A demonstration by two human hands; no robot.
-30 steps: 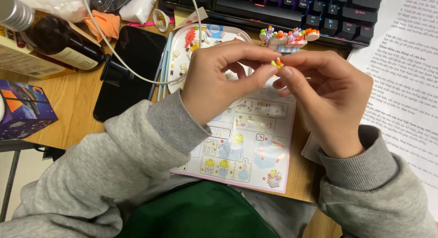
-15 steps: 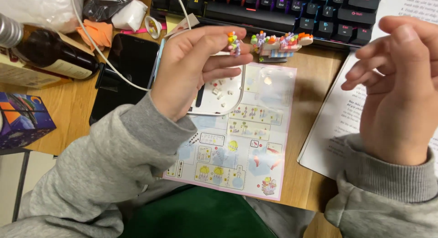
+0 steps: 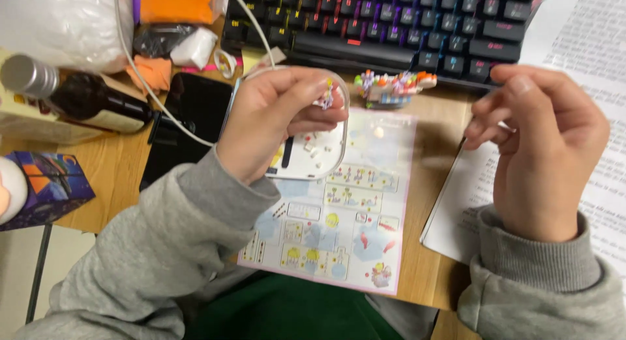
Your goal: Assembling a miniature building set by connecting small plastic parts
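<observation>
Left hand (image 3: 277,121) is pinched shut, thumb and forefinger tips holding a tiny multicoloured brick cluster (image 3: 325,95). It's held in the air above the far edge of a clear plastic tray (image 3: 329,161), with a few small loose pieces (image 3: 312,147) lying in the tray just below the fingers.

Right hand (image 3: 538,147) hangs off to the side, well apart from the left, fingers curled loosely inward. I see nothing in it, but the fingertips are turned away so I can't rule out a small part.

Beyond the left fingertips, near the cluster but not touching it: the partly built brick model (image 3: 392,87), sitting on the counter (image 3: 117,174) against the front edge of the keyboard (image 3: 404,20). Instruction sheet (image 3: 345,213) lies under the tray and between the two hands. Printed paper stack (image 3: 587,59) is under the right hand. Beyond the left wrist there's a dark phone (image 3: 189,128) with a white cable (image 3: 140,73) crossing it, and a dark bottle (image 3: 72,95) lying on its side.

Risks as I read them:
- Grip on the cluster is fingertip-only on a very small thing. A slight squeeze off-axis could pop it loose or split it.
- If it drops outside the tray it could easily bounce toward the keyboard or off the near counter edge into the lap.
- Tray overhangs the sheet loosely; a nudge from the left palm could scatter the loose pieces.
- The model sits unsupported, so pressing a part on one-handed could shove it into the keyboard.
</observation>
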